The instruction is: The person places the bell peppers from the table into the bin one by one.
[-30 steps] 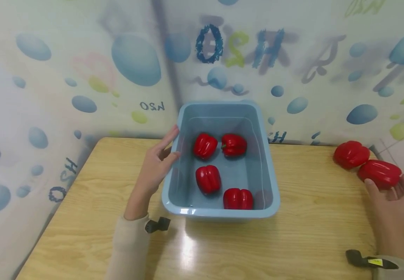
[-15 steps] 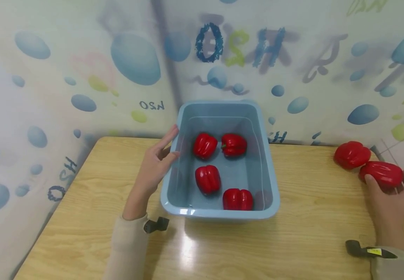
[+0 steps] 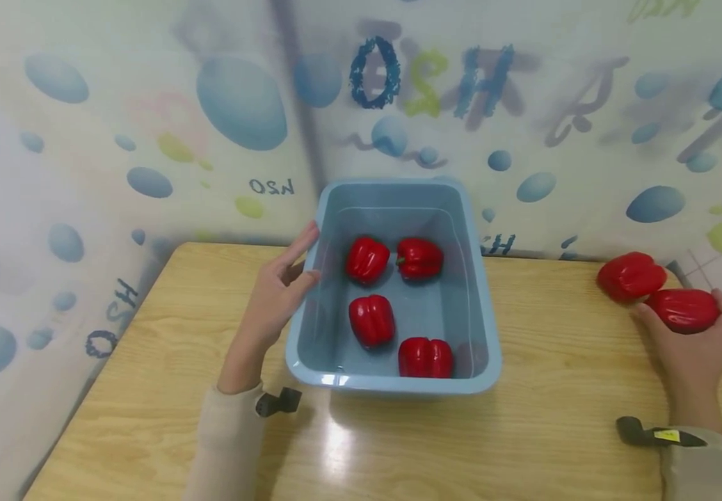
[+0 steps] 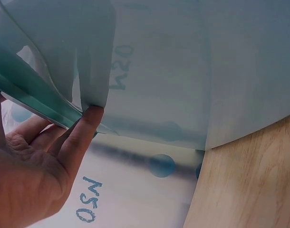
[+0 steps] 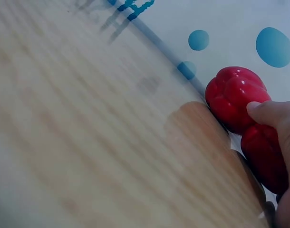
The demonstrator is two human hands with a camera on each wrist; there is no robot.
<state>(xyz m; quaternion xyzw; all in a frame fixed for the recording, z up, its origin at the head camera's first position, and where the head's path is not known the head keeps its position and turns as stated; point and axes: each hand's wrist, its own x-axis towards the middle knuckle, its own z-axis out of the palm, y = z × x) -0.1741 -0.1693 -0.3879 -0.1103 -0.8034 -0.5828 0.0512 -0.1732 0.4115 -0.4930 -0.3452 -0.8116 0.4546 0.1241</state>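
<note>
In the head view my left hand (image 3: 276, 296) rests against the left rim of a light blue plastic bin (image 3: 394, 385). Its fingers lie fairly straight and spread along that rim; in the left wrist view a fingertip (image 4: 93, 114) touches the bin's wall. Far to the right, my right hand (image 3: 695, 348) holds a glossy red bell pepper (image 3: 683, 309) between thumb and fingers. Just beyond it lies a second red bell pepper (image 3: 631, 276). In the right wrist view the thumb (image 5: 266, 111) shows near both peppers, while the other fingers are mostly hidden.
Several more red bell peppers, one a red pepper with a green stem (image 3: 419, 259), lie spread inside the bin. The bin stands on a wooden table (image 3: 561, 390), close to a wall sheet (image 3: 436, 146) printed with blue drops. Two wall sides meet the table's back and left.
My right hand has closed further around the nearer bell pepper and turned it slightly, shifting a little away from the front edge. The left hand and the bin stay nearly as they were.
</note>
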